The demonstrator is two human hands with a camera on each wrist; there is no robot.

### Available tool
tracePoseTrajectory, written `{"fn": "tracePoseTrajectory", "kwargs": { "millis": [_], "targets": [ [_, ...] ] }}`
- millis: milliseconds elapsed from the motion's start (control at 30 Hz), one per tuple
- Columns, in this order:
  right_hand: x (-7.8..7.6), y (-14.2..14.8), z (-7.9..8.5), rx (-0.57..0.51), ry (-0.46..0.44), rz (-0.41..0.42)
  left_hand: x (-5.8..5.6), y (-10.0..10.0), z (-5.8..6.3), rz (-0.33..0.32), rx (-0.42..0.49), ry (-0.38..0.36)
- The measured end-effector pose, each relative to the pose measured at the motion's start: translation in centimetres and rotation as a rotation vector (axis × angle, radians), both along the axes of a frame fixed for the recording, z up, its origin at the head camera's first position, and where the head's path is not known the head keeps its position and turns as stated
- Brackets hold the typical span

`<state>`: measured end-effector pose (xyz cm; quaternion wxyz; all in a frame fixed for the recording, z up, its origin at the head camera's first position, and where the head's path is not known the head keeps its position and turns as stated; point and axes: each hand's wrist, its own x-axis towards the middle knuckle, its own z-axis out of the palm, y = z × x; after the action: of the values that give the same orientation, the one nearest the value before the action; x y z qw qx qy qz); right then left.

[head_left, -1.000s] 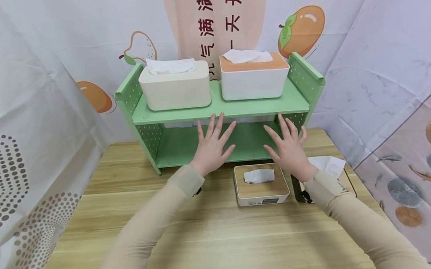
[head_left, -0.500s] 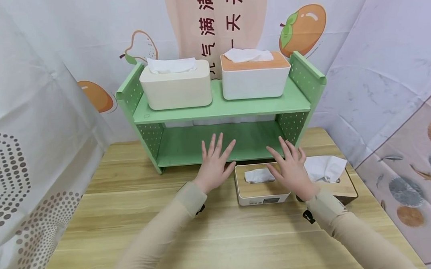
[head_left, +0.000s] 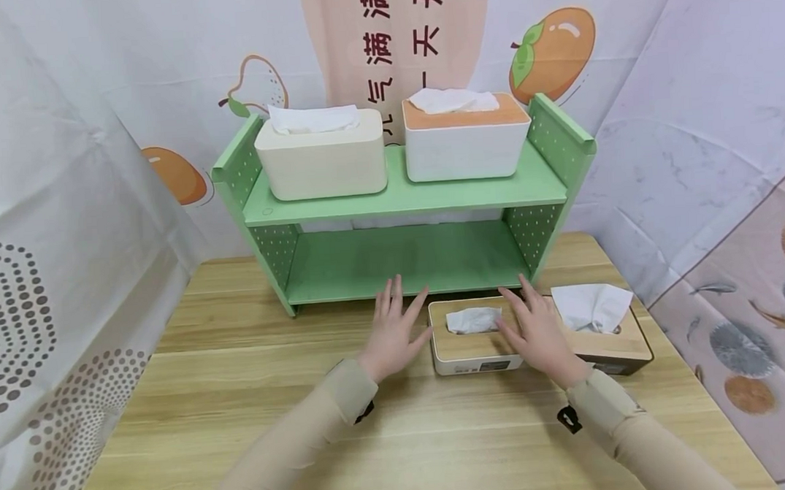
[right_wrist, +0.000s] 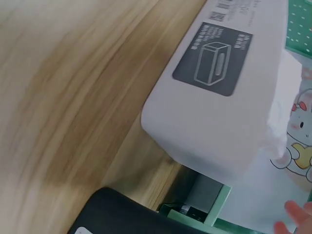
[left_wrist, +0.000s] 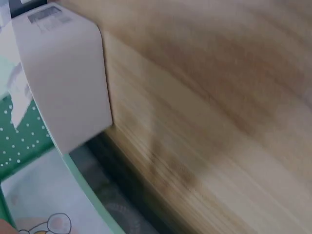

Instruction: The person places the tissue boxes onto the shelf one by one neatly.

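Observation:
In the head view, a white tissue box with a wooden lid lies on the table between my two hands, a tissue poking out of its top. My left hand is spread just left of this box. My right hand is over its right end, fingers spread, overlapping the lid in this view. Close to the right hand stands a dark tissue box with a wooden lid and a large white tissue. The right wrist view shows the white box's printed label. Neither hand holds anything.
Behind the boxes stands a green two-level shelf. On its upper level are a cream tissue box and a white tissue box with an orange-brown lid. Printed cloth hangs round the wooden table.
Both hands have come down and back from the shelf's front toward the white tissue box on the table. The boxes and shelf stay in place.

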<state>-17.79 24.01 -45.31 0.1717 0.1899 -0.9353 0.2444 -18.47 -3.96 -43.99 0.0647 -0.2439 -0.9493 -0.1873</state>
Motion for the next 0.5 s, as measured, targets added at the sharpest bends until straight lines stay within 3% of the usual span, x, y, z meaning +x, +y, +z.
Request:
{"fn": "tracePoseTrajectory", "kwargs": {
  "millis": [233, 500],
  "targets": [
    [0.8, 1.2, 0.7, -0.181, -0.215, -0.004, 1.1, 0.7, 0.3, 0.013, 0.203, -0.225],
    [1.7, 1.6, 0.4, -0.183, -0.39, 0.002, 1.9, 1.9, -0.7, 0.002, 0.365, -0.357]
  ]
}}
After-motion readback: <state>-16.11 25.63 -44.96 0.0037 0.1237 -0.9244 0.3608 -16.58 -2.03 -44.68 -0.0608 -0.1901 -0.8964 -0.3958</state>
